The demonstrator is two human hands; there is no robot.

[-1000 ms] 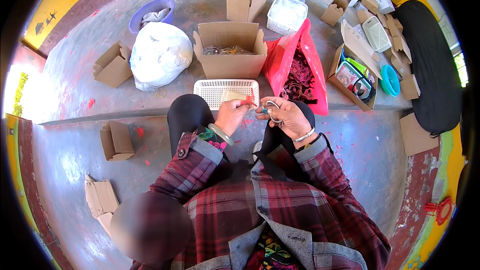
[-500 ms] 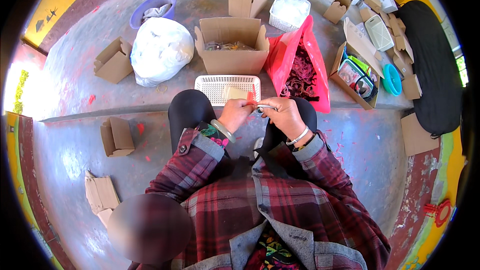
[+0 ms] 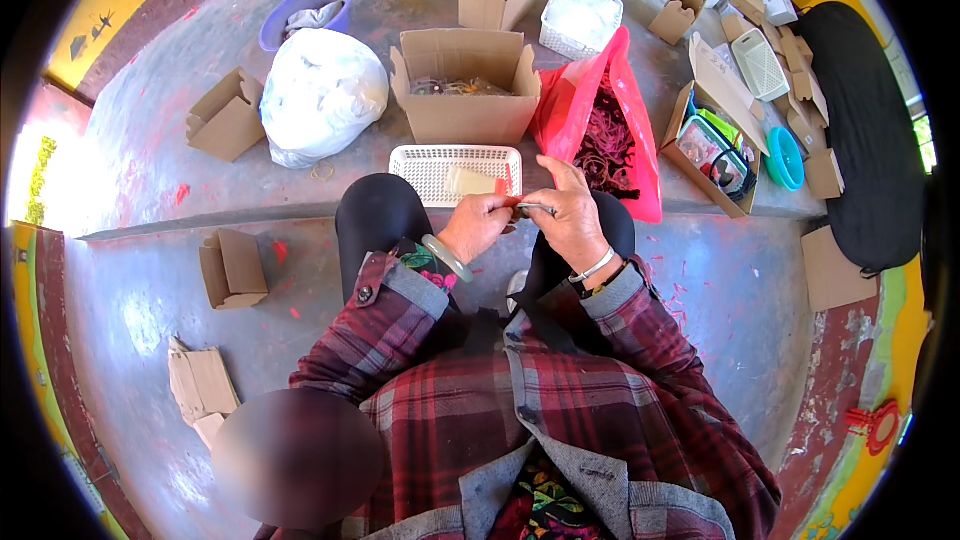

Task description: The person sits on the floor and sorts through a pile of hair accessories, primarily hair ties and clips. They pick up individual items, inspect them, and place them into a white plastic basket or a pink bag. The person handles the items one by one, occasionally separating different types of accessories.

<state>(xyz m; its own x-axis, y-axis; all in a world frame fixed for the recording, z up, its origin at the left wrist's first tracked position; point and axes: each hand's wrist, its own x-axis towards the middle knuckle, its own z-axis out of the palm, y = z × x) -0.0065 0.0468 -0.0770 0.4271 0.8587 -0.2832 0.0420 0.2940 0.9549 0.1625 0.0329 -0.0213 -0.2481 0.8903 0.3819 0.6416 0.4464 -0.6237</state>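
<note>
My left hand pinches a small red strip above my knees. My right hand meets it there, closed on a slim grey metal tool whose kind I cannot make out. The right index finger is raised off the tool. Just beyond my hands stands a white perforated plastic basket, with pale yellowish flat pieces and something red inside. A bright pink-red bag gapes beside my right hand, full of dark and pink cords.
An open cardboard box with small packets stands behind the basket. To its left sit a stuffed white plastic bag and a purple tub. Rightward are a carton of mixed items and a teal basin. A step edge crosses the floor.
My right index finger has lifted and straightened upward, away from the tool. The metal tool has turned slightly between my fingers. My left hand has barely shifted and keeps the red strip.
</note>
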